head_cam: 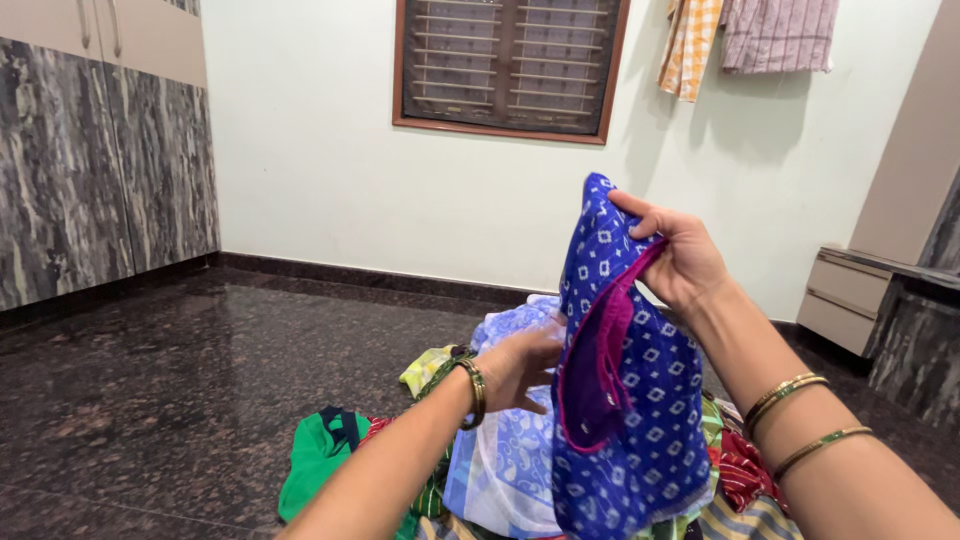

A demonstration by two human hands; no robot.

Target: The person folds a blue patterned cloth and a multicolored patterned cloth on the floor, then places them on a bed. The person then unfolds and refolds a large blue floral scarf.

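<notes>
- My right hand (685, 262) holds up a blue garment with a white diamond print (640, 400); the fingers are pinched shut on its top edge, thumb over the cloth near the peak.
- My left hand (520, 368) is lower down, at the garment's left edge. Its grip looks closed on the cloth there, though the fingertips are hidden behind the fabric.
- The garment hangs between the two hands, above the heap, with its magenta lining (597, 360) turned outward along the open edge. It is not laid flat, and I see no fold made in it yet.
- Under it, on the dark polished floor (150, 380), lies a loose pile of clothes (440, 470): a pale blue printed piece (505, 460), a green one (315, 460), something red and striped at the right side.
- I judge the work to be at an early point: one piece is lifted and being opened out, while the rest of the pile is still jumbled. I can see no neat stack of finished pieces anywhere in view.
- Beyond, a barred window (510, 62), two cloths hung on the wall (745, 35) and a marbled wardrobe (100, 160) stand well apart from the hands.
</notes>
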